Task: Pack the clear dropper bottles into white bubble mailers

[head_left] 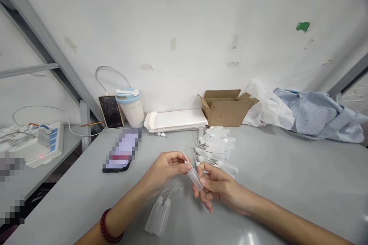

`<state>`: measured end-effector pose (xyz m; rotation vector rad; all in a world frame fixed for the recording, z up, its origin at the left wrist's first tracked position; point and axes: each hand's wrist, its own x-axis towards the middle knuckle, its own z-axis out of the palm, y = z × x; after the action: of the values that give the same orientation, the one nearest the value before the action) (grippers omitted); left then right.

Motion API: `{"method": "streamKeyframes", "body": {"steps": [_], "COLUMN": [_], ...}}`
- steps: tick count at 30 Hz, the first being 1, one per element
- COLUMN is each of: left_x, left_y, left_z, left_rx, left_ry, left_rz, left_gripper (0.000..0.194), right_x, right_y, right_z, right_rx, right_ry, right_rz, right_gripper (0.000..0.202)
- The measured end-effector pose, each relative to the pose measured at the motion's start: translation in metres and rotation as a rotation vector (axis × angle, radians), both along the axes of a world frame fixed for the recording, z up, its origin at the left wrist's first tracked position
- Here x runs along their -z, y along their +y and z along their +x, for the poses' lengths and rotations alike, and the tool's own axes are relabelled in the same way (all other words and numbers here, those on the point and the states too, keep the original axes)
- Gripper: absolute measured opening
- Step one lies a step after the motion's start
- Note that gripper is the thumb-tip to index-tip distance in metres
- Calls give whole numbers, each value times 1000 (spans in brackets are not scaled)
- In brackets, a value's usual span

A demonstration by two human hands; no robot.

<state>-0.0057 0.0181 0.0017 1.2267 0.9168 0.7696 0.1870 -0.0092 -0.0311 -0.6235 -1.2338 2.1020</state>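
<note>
Between my two hands is a small translucent plastic squeeze bottle (195, 179), tilted. My left hand (173, 167) pinches it at the top, where the cap or nozzle sits mostly behind the fingers. The thumb and fingers of my right hand (215, 186) close on its lower body. Two similar bottles with thin bent tubes (158, 216) lie side by side on the grey table (276, 187), near my left forearm. Just beyond my hands lies a pile of such bottles (215, 145), their thin tubes pointing left.
At the back stand a cardboard box (227, 113), a stack of white flat boxes (178, 119), a lidded cup (132, 111) and a phone (111, 111). Another phone (123, 149) lies at left. A plastic bag (266, 107) and blue cloth (313, 115) lie back right. A power strip (48, 145) is far left.
</note>
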Motion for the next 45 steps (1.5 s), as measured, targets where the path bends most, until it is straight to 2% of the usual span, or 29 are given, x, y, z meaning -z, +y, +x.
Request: {"method": "streamKeyframes", "body": {"steps": [4,10,16,23,29,33,41,45], "left_x": [-2,-3,-1,-2,-4,-6,-8,-9], "left_y": [-1,-4,-4,-4,-3,-3,-5,-5], "left_z": [1,5,3,0,-2,1,-3,-4], "left_rx": [-15,-36,-5,32,71,46,105,133], "left_ry": [1,-16,-87,-133,-78,66,209,231], "left_rz": [15,14,53,54,38,98,226,265], "left_gripper": [17,20,21,21,21,19,15,18], "right_x": [-5,-8,-6,-4,-4,-7,-8,-8], "right_y": [0,-2,-2,0,0,1,0,2], "right_z": [0,0,-1,2,3,2,2,3], "right_rx": [39,136,171,16,55,76,66,76], "right_ry": [-40,-255,-303,-166,-205,-244,-157,-175], "right_rz": [-10,174,206,97,136,147,-51,-24], "right_gripper": [29,36,31,37,38,40,37,40]}}
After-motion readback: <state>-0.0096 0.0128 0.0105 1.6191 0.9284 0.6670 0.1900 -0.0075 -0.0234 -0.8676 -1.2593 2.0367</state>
